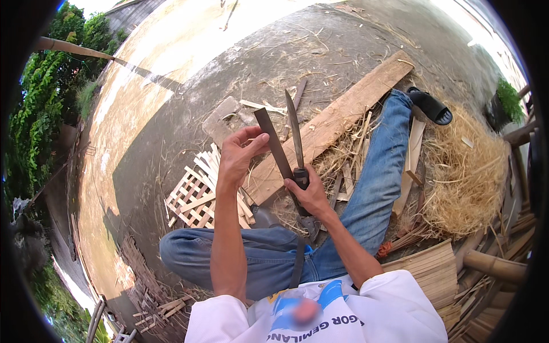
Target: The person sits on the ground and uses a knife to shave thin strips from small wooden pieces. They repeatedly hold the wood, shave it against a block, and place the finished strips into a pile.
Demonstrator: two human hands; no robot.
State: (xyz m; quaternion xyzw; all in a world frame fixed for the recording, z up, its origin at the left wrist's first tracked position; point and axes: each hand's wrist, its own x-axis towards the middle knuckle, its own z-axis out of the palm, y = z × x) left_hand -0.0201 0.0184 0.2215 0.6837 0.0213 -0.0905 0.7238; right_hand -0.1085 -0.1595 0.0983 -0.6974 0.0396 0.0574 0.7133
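- Clamped: our right hand (309,191) on the knife (297,143), tip outward, dark strip (274,143) alongside.
- Our left hand (233,160) at the strip's upper part; can't tell if pinching.
- Lettering (331,325) printed on our white shirt (380,303).
- Plank (343,106), shavings (469,177) on part-sunlit ground (166,148) outdoors.

Strong daylight. Wooden plank (337,123) in soft shade, crisp. Left of plank, hard shadow edge across the ground (166,143); farther to its upper left, sunlit surface blown white, bamboo pole (74,48) throwing a dark streak. Below plank, blurred patch on white shirt (394,303). Fisheye curvature, black rim.
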